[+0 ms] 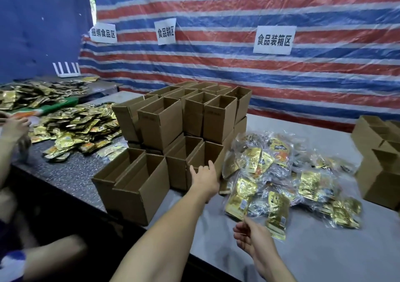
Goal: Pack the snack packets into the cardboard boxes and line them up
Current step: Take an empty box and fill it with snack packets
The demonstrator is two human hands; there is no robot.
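Our left hand rests with nearly straight fingers on the near rim of an open cardboard box. Our right hand hangs loosely curled, holding nothing, just beside the bagged gold snack packets on the table. Wall signs read 食品装箱区 and 捆绑食品区; the packets' print is too blurred to read.

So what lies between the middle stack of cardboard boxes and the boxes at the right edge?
A heap of snack packets in clear bags on the grey table, per the head view.
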